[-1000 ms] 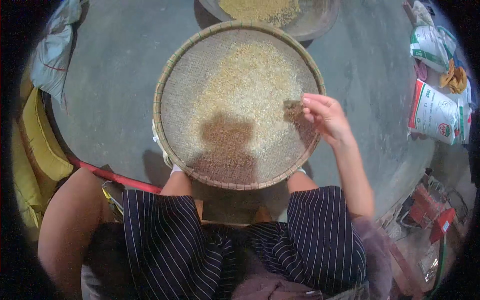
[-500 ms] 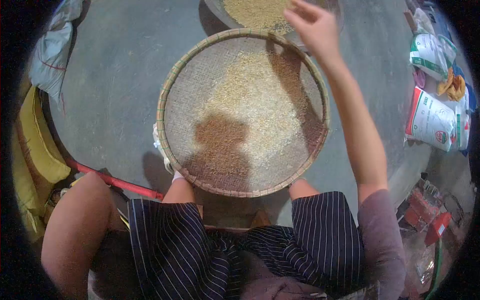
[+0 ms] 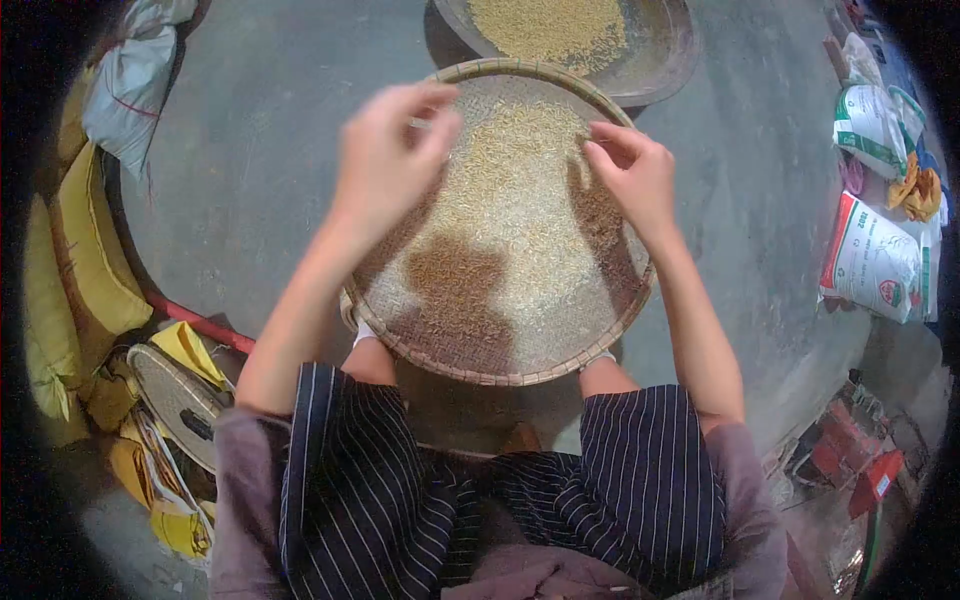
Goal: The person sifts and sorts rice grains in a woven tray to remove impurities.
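Note:
A round woven winnowing basket (image 3: 385, 345) rests over my knees, its rim bound with bamboo. Pale yellow grain (image 3: 530, 220) lies spread across its middle, partly under dark shadows. Above the left part of the basket is my left hand (image 3: 395, 150), slightly blurred, its thumb and forefinger curved with a gap between them. Over the right rim hovers my right hand (image 3: 637, 178), thumb and forefinger brought close in a pinch. Whatever is between those fingertips is too small to make out. Neither hand touches the basket's rim. My left forearm hides part of the left rim.
Beyond the basket a wide metal pan (image 3: 660, 65) holds more grain. Yellow sacks (image 3: 100, 245) and a pale sack (image 3: 130, 95) line the left side, near a smaller woven tray (image 3: 175, 390). White printed bags (image 3: 875, 260) lie at the right, with a red dustpan-like object (image 3: 877, 480) below.
My left hand has come into view over the basket. The right hand has moved back from the metal pan to the basket's right rim. The view has shifted slightly.

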Available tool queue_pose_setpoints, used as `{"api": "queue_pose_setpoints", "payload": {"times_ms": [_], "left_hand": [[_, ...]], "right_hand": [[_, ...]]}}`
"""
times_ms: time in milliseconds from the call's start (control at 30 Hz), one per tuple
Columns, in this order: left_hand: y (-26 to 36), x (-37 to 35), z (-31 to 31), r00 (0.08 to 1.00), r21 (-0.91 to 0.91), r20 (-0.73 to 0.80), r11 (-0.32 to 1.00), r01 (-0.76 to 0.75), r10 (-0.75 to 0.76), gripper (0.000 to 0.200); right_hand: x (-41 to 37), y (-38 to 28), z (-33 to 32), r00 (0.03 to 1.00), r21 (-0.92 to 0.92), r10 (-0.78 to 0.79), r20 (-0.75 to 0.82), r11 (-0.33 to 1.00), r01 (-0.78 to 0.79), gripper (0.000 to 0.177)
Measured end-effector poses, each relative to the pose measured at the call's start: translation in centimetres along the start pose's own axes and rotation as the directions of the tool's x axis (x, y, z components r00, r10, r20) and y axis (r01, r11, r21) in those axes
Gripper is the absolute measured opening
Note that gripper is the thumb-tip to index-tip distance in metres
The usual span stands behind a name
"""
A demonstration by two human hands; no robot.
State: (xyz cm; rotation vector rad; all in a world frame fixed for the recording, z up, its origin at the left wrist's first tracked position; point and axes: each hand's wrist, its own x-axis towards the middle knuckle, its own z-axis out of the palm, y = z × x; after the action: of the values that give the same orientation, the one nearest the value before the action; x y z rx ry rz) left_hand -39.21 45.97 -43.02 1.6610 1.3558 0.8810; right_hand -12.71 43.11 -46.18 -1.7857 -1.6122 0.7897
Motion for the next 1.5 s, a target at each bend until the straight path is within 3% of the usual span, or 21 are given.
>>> {"api": "queue_pose_setpoints", "payload": {"times_ms": [33, 133, 233, 400, 500, 567, 767, 833, 933, 1000, 1067, 1100, 1167, 1200, 1267, 1300, 1400, 1500], "left_hand": [[-2.3, -0.1, 1.8, 0.977, 0.195, 0.03, 0.957, -0.213, 0.211, 0.025], [-5.1, 0.2, 4.3, 0.969, 0.297, 0.15, 0.925, -0.236, 0.199, 0.03], [-5.4, 0.3, 5.3, 0.984, 0.29, 0.108, 0.942, -0.168, 0.142, 0.028], [-5.1, 1.2, 5.7, 0.981, 0.305, 0.13, 0.935, -0.18, 0.147, 0.019], [-4.5, 1.3, 6.2, 0.98, 0.311, 0.141, 0.934, -0.175, 0.137, 0.015], [-4.5, 1.3, 6.1, 0.983, 0.327, 0.155, 0.934, -0.147, 0.1, 0.013], [-4.8, 1.7, 5.4, 0.976, 0.379, 0.173, 0.906, -0.189, 0.132, 0.013], [-4.1, 2.5, 4.7, 0.974, 0.363, 0.225, 0.93, -0.063, -0.021, 0.015], [-3.2, 5.5, 2.4, 0.974, 0.274, 0.206, 0.961, 0.036, -0.095, 0.016], [-2.5, 9.5, 1.3, 0.927, 0.027, 0.265, 0.963, 0.268, -0.266, 0.021], [-3.2, 14.7, 1.6, 0.975, -0.206, 0.166, 0.972, -0.112, 0.147, 0.024], [-2.0, 15.6, 2.0, 0.976, -0.204, 0.165, 0.973, -0.111, 0.145, 0.024], [0.4, 17.3, 3.1, 0.998, -0.095, 0.069, 0.995, 0.022, -0.015, 0.063], [0.3, 17.1, 3.1, 0.998, -0.091, 0.069, 0.996, 0.021, -0.014, 0.063], [-0.7, 15.3, 3.4, 0.996, 0.109, 0.039, 0.991, -0.081, 0.078, 0.059], [-2.3, 13.6, 3.4, 0.953, 0.342, -0.065, 0.904, -0.256, 0.295, 0.024], [-2.9, 9.1, 2.1, 0.977, 0.276, 0.058, 0.938, -0.211, 0.203, 0.022], [-3.5, 5.0, 1.9, 0.983, 0.214, 0.064, 0.96, -0.179, 0.169, 0.018]], "right_hand": [[-0.1, -0.2, 0.4, 1.0, 0.003, -0.002, 0.008, 1.0, 0.002, 0.025], [0.1, -1.6, 0.6, 0.993, 0.022, -0.094, 0.066, 0.995, 0.093, 0.023], [0.9, -1.2, 0.7, 0.992, 0.014, -0.117, 0.045, 0.993, 0.117, 0.022], [2.7, -0.8, 2.5, 0.99, -0.059, -0.122, 0.067, 0.99, 0.126, 0.021], [4.3, -1.3, 4.6, 0.972, -0.037, -0.225, 0.069, 0.973, 0.228, 0.018], [5.5, -2.0, 5.4, 0.917, -0.156, -0.344, 0.203, 0.913, 0.377, 0.013], [5.7, -2.3, 6.8, 0.921, -0.196, -0.262, 0.287, 0.925, 0.325, 0.01], [5.6, -2.2, 6.6, 0.909, -0.17, -0.29, 0.3, 0.921, 0.35, 0.01], [5.6, -1.9, 6.5, 0.885, -0.143, -0.354, 0.301, 0.901, 0.41, 0.009], [5.6, -1.9, 6.6, 0.874, -0.142, -0.391, 0.287, 0.885, 0.443, 0.008], [5.6, -2.1, 6.7, 0.878, -0.238, -0.369, 0.306, 0.863, 0.445, 0.009], [5.5, -2.0, 6.8, 0.877, -0.236, -0.37, 0.307, 0.863, 0.447, 0.009], [5.6, -1.6, 6.9, 0.849, -0.265, -0.424, 0.316, 0.82, 0.508, 0.007], [5.5, -1.5, 7.0, 0.849, -0.262, -0.426, 0.313, 0.82, 0.508, 0.007], [5.2, -1.3, 7.3, 0.852, -0.268, -0.442, 0.281, 0.816, 0.512, 0.007], [5.2, -1.1, 7.5, 0.853, -0.263, -0.44, 0.279, 0.82, 0.509, 0.007], [5.3, -1.1, 7.3, 0.848, -0.193, -0.478, 0.23, 0.832, 0.521, 0.006], [6.1, -2.5, 5.7, 0.819, -0.134, -0.531, 0.218, 0.815, 0.564, 0.007]]}}
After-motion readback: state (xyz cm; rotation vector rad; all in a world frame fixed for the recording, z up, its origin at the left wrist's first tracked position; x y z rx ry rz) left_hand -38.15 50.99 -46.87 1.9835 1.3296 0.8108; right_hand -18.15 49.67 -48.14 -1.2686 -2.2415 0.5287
